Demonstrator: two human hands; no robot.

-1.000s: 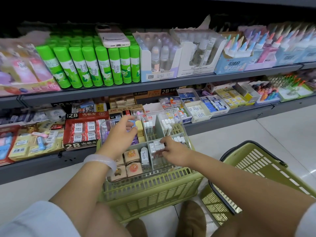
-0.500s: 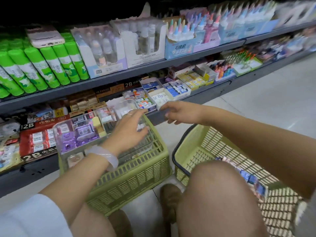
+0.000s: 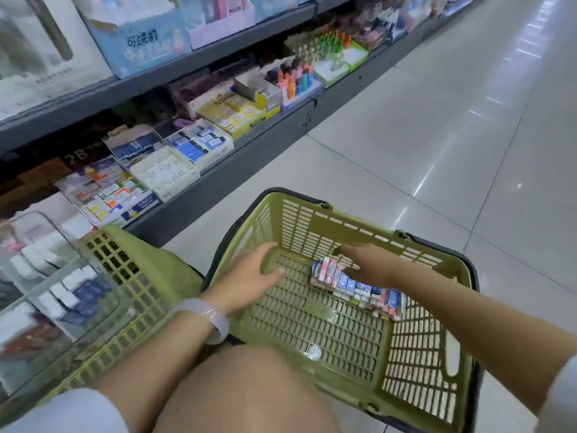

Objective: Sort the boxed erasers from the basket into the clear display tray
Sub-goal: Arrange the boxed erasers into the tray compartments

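A row of small boxed erasers, red and blue, lies against the right side of the green basket on the floor in front of me. My right hand reaches into the basket, its straight fingers touching the far end of the row. Over the basket's bare floor, left of the erasers, my left hand hovers with fingers spread and holds nothing. At the far left stands the clear display tray, resting on a second green basket. White and blue boxes fill its compartments.
Grey store shelves with boxes of erasers, markers and glue run along the left and back. Pale tiled floor stretches to the right. My bent knee sits between the two baskets, close to the camera.
The view has swung right from the tray to the floor basket. Both hands left the tray and went down into the basket, the right one onto the erasers.
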